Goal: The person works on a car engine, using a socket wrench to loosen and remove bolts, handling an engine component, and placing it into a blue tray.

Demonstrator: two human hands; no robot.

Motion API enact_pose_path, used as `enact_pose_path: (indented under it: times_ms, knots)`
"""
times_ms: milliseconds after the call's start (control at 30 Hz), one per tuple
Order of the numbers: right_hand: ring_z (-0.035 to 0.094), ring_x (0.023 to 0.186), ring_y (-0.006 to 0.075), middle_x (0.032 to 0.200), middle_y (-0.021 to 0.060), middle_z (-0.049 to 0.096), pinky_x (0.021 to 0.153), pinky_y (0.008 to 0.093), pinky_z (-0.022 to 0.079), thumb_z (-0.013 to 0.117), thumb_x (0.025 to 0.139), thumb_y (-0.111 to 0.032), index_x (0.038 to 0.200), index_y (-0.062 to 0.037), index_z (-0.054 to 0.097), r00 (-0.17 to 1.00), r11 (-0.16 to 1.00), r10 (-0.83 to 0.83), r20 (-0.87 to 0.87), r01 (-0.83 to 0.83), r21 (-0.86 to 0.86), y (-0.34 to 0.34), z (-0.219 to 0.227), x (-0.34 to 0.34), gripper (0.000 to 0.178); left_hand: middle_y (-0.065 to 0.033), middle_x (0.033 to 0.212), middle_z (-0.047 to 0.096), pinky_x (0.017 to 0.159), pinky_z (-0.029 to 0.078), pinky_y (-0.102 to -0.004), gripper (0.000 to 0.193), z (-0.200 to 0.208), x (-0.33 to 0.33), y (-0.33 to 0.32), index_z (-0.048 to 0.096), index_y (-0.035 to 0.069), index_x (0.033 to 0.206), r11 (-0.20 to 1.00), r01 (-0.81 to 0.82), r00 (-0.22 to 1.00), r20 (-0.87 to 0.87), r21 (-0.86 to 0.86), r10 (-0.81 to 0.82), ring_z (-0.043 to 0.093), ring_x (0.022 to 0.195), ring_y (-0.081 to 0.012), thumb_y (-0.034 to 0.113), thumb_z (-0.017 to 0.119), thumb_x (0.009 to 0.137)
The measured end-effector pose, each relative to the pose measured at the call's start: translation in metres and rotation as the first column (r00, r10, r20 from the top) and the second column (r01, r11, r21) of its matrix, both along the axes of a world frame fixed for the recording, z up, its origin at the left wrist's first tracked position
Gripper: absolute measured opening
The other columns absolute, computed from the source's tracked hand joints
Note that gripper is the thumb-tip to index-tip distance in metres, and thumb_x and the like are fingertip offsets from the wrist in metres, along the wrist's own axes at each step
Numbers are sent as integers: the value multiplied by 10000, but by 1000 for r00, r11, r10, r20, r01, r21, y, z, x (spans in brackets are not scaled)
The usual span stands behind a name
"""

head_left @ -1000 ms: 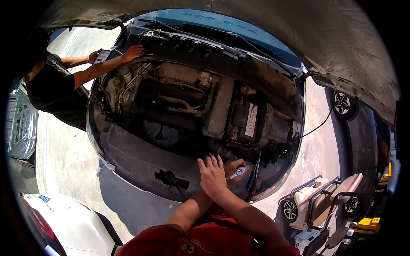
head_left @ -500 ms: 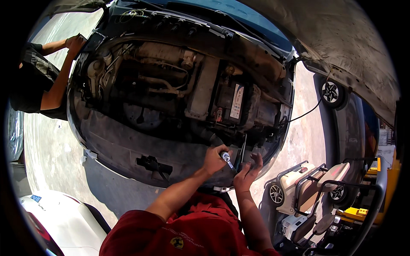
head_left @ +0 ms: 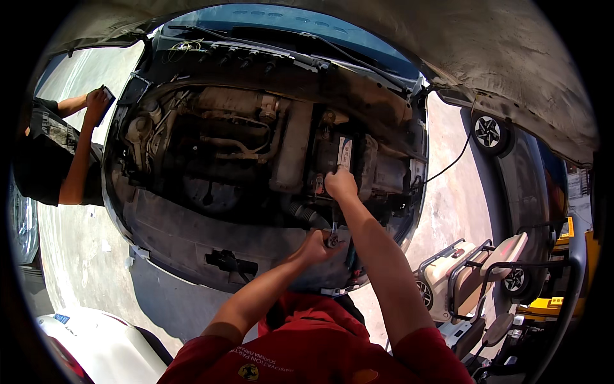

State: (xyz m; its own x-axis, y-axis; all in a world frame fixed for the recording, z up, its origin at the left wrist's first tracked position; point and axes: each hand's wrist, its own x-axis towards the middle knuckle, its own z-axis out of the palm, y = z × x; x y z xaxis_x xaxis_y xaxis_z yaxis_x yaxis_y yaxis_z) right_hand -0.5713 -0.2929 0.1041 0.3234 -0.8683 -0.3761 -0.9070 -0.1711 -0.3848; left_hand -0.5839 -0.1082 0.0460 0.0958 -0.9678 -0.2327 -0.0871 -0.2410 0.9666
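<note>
My left hand (head_left: pixel 314 248) is closed around a ratchet wrench (head_left: pixel 332 240) over the front edge of the engine bay. The wrench's round silver head shows beside my thumb and its shaft points forward. My right hand (head_left: pixel 343 185) reaches farther in, down at the near end of the car battery (head_left: pixel 344 151), which is dark with a white label strip. Its fingers are curled, and whatever they grip is hidden beneath them. A red terminal part (head_left: pixel 320 184) sits just left of those fingers. A ribbed black hose (head_left: pixel 303 212) runs between the battery and my left hand.
The raised bonnet (head_left: pixel 505 70) hangs overhead. At the left, another person (head_left: pixel 67 147) holds a dark flat object. A beige cart-like vehicle (head_left: pixel 467 275) with black rails stands at the right, near a parked dark car (head_left: pixel 521 179). A white car (head_left: pixel 96 345) is at lower left.
My right hand has moved forward from the front edge to the battery. My left hand keeps the ratchet wrench, which has turned to point forward. The view has shifted slightly.
</note>
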Motion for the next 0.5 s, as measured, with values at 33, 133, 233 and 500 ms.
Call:
enact_pose_path:
  times_ms: [33,133,233,500]
  knots:
    - [636,1070,432,1156,259,664,881,505,526,590,901,-278,1199,9,615,988,987,121,-96,-110,114,6,1,19,414,-141,804,673,676,500,-357,260,-10,-6,-4,684,22,928,991,-47,997,49,-128,53,616,712,-163,255,754,835]
    - [659,1024,408,1158,239,666,877,508,529,577,891,-230,1147,20,662,894,887,440,-79,-420,193,66,1,65,367,-133,1044,700,913,503,-402,285,-39,-9,-6,696,68,1071,897,-83,978,135,-434,156,663,1019,-234,265,747,871]
    - [552,1173,352,1143,191,641,1097,472,340,589,828,-139,1172,9,628,765,754,644,-19,-639,-151,139,-17,53,377,-79,728,683,628,510,-339,217,12,0,-14,673,39,903,998,-45,993,109,54,39,681,687,-210,240,747,865]
    - [529,1263,284,1190,123,603,1135,479,339,580,814,-84,1164,-84,630,592,514,800,97,-592,-621,202,36,-55,354,-105,767,695,608,510,-313,169,-6,-16,-2,659,55,973,821,-527,838,22,-220,545,689,656,-224,170,724,868]
